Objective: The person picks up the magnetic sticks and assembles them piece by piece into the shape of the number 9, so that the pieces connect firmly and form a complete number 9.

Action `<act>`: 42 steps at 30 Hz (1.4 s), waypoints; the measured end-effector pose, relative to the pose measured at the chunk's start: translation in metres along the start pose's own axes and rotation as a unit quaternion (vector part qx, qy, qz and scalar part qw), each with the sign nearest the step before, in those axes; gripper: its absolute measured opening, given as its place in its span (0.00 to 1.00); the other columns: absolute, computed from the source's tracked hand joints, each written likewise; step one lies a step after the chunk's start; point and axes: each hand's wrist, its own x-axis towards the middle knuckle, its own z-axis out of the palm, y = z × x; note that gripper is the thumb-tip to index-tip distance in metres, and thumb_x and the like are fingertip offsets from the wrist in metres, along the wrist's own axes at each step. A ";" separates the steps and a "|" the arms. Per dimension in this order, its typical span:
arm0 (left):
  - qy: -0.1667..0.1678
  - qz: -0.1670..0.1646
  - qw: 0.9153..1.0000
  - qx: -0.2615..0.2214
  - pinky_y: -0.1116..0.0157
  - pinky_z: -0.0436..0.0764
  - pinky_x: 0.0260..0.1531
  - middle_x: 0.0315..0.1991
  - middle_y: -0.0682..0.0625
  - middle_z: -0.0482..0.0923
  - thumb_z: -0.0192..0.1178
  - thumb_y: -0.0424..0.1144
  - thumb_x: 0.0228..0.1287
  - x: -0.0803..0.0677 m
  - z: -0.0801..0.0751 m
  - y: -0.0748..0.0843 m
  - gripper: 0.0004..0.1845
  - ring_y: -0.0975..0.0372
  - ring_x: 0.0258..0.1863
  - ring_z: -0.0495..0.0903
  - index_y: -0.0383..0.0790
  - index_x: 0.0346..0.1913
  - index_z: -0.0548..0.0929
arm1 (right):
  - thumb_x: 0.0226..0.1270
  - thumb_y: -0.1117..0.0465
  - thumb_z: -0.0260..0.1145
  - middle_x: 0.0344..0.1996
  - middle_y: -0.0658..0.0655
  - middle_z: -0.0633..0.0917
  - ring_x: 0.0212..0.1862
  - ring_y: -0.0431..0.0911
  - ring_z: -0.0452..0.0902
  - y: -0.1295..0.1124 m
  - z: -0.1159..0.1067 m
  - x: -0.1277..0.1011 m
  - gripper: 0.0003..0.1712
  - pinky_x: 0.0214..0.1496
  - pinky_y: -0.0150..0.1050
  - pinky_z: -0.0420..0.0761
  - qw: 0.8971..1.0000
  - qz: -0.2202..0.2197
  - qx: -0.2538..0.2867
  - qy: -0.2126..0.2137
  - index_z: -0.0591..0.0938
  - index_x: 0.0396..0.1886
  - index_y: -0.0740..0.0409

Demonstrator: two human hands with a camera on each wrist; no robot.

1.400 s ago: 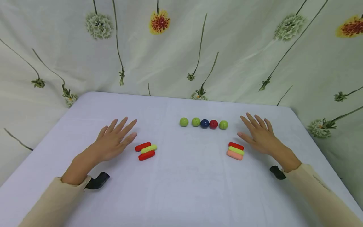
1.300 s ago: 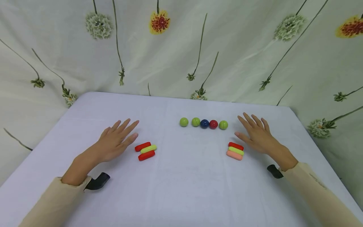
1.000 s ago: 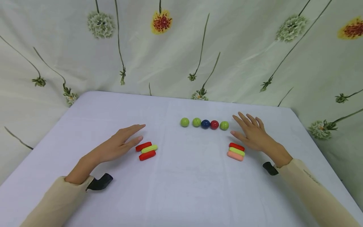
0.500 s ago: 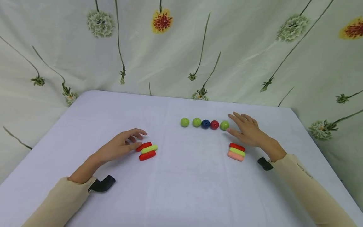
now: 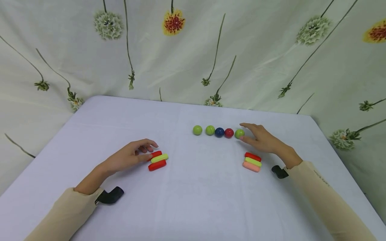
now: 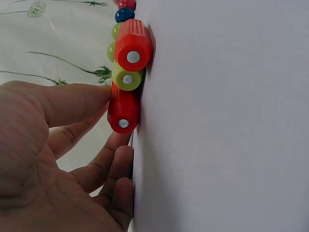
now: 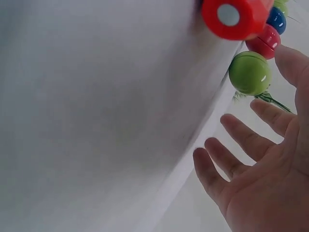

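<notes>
Hands at work on a white table (image 5: 187, 201), with a flower-print cloth (image 5: 193, 50) hung behind it. We see the left hand (image 5: 128, 156) lying beside a set of three short pegs and touching the far red peg (image 5: 156, 154): in the left wrist view the thumb tip rests against that peg (image 6: 124, 107) and the fingers curl loosely near it, so the grip is a light touch, not a closed pinch. Just beside it lie a yellow-green peg (image 5: 159, 158) and a second red peg (image 5: 157, 165), the three packed side by side.

We see the right hand (image 5: 262, 140) reaching toward a row of five balls, its fingers spread and relaxed, holding nothing. Its forefinger is just beside the rightmost green ball (image 5: 239, 133); we cannot tell whether they touch. Next in the row come a red ball (image 5: 229, 133), a blue ball (image 5: 219, 132) and two more green balls (image 5: 210, 130), the leftmost standing slightly apart.

Near the right wrist lies a second set of pegs (image 5: 252, 161), red, yellow-green and pink, close under the forearm. Black camera mounts (image 5: 110, 195) show at both cuffs of the beige sleeves.
</notes>
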 end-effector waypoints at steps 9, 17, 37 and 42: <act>0.004 -0.003 1.000 0.005 0.70 0.73 0.43 0.42 0.52 0.76 0.57 0.40 0.65 0.000 0.001 0.001 0.15 0.59 0.44 0.72 0.50 0.55 0.75 | 0.67 0.50 0.59 0.60 0.63 0.74 0.60 0.58 0.68 -0.001 0.000 0.005 0.35 0.58 0.56 0.72 1.000 -0.012 0.023 -0.002 0.61 0.70 0.54; 0.004 -0.007 1.000 0.000 0.70 0.72 0.43 0.41 0.50 0.76 0.56 0.38 0.65 -0.001 -0.001 0.006 0.15 0.59 0.43 0.72 0.47 0.54 0.75 | 0.67 0.52 0.60 0.57 0.61 0.76 0.56 0.55 0.72 -0.003 0.000 0.008 0.31 0.56 0.53 0.74 0.999 -0.021 0.028 -0.001 0.66 0.67 0.55; 0.019 -0.004 1.000 0.015 0.70 0.72 0.43 0.39 0.52 0.76 0.59 0.40 0.64 -0.003 0.001 0.004 0.13 0.60 0.42 0.73 0.43 0.51 0.76 | 0.67 0.57 0.60 0.54 0.56 0.78 0.51 0.52 0.77 -0.009 -0.003 -0.009 0.23 0.51 0.49 0.78 0.998 -0.018 0.041 0.039 0.72 0.61 0.55; 0.023 -0.005 1.000 0.018 0.69 0.72 0.43 0.39 0.52 0.77 0.59 0.41 0.64 -0.003 0.000 0.001 0.14 0.60 0.42 0.73 0.44 0.51 0.76 | 0.66 0.55 0.62 0.55 0.52 0.78 0.49 0.49 0.78 -0.016 -0.010 -0.021 0.24 0.50 0.48 0.78 0.996 -0.038 0.054 0.051 0.73 0.61 0.50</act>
